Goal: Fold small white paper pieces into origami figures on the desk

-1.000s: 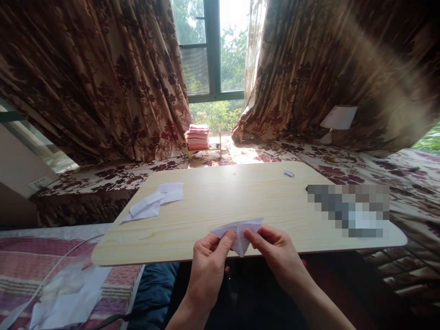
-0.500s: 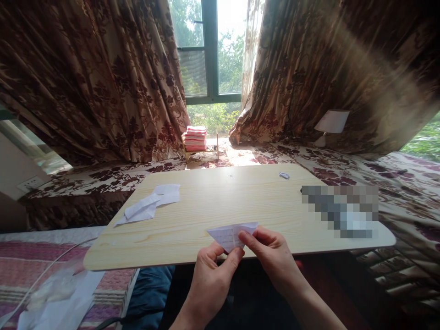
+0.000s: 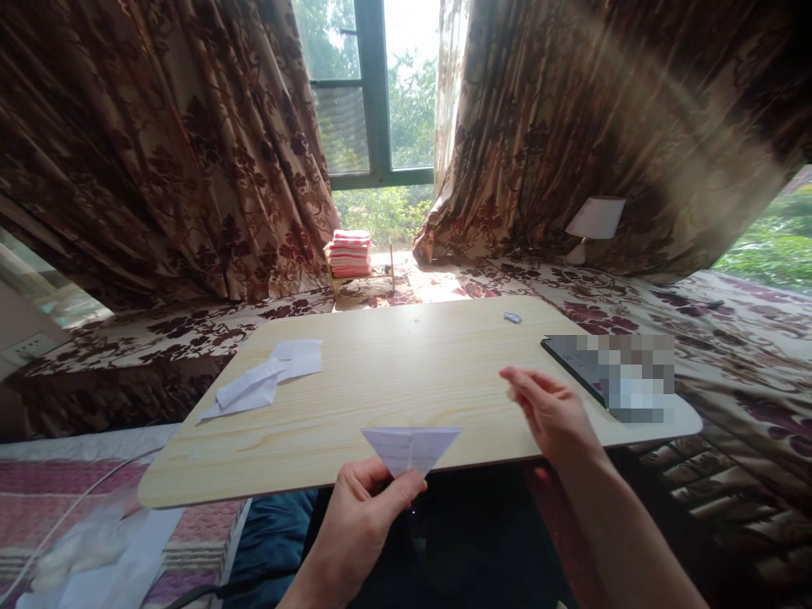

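A small triangle of folded white paper (image 3: pixel 411 448) is pinched at its lower point between the thumb and fingers of my left hand (image 3: pixel 368 516), just above the table's near edge. Its long side faces up, and a crease runs down its middle. My right hand (image 3: pixel 555 414) hovers apart from the paper, over the right part of the table (image 3: pixel 406 381). Its fingers are drawn together, and I see nothing in them. Close by on the right lies a dark flat tablet-like device (image 3: pixel 577 368), partly blurred out.
Loose white paper pieces (image 3: pixel 254 385) lie on the table's left side. A small crumpled bit of paper (image 3: pixel 512 317) sits near the far right corner. Beyond are a stack of pink cloths (image 3: pixel 350 255) and a small lamp (image 3: pixel 595 220). More paper (image 3: pixel 139 550) lies at lower left.
My right hand has let go of the folded paper and moved up and right, toward the device. My left hand still holds the paper, now more level. The view has shifted slightly.
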Demonstrator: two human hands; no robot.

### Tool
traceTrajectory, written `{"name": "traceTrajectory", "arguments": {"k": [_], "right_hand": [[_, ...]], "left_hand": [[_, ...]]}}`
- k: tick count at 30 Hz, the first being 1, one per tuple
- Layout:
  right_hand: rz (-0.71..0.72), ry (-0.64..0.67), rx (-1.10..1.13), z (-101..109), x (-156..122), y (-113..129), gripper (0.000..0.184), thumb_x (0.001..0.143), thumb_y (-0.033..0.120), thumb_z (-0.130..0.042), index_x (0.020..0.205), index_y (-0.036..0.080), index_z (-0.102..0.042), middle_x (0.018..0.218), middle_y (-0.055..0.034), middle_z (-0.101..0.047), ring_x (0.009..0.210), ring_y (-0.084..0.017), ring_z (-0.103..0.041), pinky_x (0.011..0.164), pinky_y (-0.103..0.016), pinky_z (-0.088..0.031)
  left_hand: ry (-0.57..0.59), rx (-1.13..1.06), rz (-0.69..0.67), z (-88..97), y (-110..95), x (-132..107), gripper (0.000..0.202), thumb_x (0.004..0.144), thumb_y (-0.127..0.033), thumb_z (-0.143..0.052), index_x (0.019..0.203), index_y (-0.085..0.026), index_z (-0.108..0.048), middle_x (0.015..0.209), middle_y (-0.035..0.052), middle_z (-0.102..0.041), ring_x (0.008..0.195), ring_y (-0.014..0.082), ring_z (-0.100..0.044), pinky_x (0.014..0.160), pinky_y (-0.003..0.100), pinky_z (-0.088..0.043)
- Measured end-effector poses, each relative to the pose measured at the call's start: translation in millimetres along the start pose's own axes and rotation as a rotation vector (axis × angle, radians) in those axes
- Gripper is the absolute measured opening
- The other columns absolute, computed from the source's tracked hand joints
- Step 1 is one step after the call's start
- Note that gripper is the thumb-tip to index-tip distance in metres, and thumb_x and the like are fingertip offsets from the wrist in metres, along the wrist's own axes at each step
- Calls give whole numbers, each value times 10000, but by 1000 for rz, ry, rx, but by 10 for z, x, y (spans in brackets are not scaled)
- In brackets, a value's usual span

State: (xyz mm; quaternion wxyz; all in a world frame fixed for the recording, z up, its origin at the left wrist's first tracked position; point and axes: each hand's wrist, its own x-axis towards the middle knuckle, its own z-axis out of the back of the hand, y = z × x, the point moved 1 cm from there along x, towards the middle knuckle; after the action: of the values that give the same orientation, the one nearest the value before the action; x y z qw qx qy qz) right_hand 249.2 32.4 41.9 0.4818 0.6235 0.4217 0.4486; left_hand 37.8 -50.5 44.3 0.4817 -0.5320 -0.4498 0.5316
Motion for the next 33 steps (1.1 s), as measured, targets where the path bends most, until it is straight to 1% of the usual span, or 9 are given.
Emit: {"name": "traceTrajectory", "arguments": {"k": [2, 3, 6, 9, 15, 17, 23, 28, 33], "right_hand": [[56, -49, -32, 85, 79, 157, 233, 646, 425, -769, 660, 204, -698, 622, 12, -584, 641, -139, -514, 623, -262, -404], [135, 45, -153, 62, 70, 252, 221, 717, 420, -720, 715, 199, -715, 695, -13, -618, 684, -151, -539, 630, -263, -406], [210, 630, -414, -192, -114, 448, 269, 836, 405, -597, 850, 178, -742, 827, -53, -640, 751, -168, -568, 633, -260, -414], [90, 866, -397, -413, -298, 437, 260, 844, 371, -591, 759, 159, -716, 753, -26, -611, 676, -136, -541, 590, -238, -393], [-72, 670, -159, -412, -316, 221, 282, 799, 387, -645, 663, 141, -627, 659, 13, -549, 613, -108, -485, 547, -222, -357], [-139, 670, -98, -395, -323, 205, 286, 783, 393, -663, 653, 143, -619, 626, 22, -545, 583, -100, -474, 535, -219, -352], [-319, 798, 17, -475, -420, 199, 292, 741, 432, -706, 801, 147, -689, 644, 7, -619, 572, -111, -521, 537, -226, -388], [-235, 769, 82, -530, -439, 193, 303, 718, 419, -726, 680, 121, -693, 668, -1, -580, 607, -106, -496, 544, -224, -379], [-131, 754, -16, -516, -429, 252, 260, 769, 377, -683, 669, 138, -687, 680, -12, -586, 631, -123, -523, 572, -237, -410]], "left_hand": [[86, 47, 17, 28, -48, -23, 202, 733, -274, -652, 605, -126, -704, 609, 39, -668, 628, 165, -564, 595, 253, -407], [174, 71, 23, 22, -92, -25, 183, 729, -262, -648, 633, -123, -717, 627, 44, -673, 645, 177, -576, 608, 261, -420], [338, 123, -7, -21, -265, -8, 179, 736, -261, -626, 693, -123, -731, 646, 39, -669, 682, 195, -594, 646, 275, -444], [360, 182, -40, -24, -374, 9, 193, 758, -265, -604, 684, -127, -716, 634, 24, -647, 683, 190, -589, 647, 265, -443], [76, 234, -158, 81, -262, 18, 292, 834, -314, -549, 607, -143, -616, 625, 11, -579, 639, 141, -526, 624, 234, -408], [30, 229, -205, 83, -239, 19, 309, 858, -318, -518, 605, -153, -583, 655, 11, -559, 661, 139, -523, 631, 229, -407], [85, 368, -311, 47, -303, -2, 294, 874, -278, -481, 609, -163, -538, 686, 19, -527, 701, 154, -515, 675, 256, -403], [70, 476, -388, 63, -287, -55, 302, 889, -241, -431, 592, -184, -435, 675, 14, -475, 734, 162, -484, 696, 267, -379], [86, 509, -403, 63, -296, -102, 300, 895, -242, -421, 601, -193, -387, 672, 11, -441, 724, 162, -466, 676, 268, -365]]}}
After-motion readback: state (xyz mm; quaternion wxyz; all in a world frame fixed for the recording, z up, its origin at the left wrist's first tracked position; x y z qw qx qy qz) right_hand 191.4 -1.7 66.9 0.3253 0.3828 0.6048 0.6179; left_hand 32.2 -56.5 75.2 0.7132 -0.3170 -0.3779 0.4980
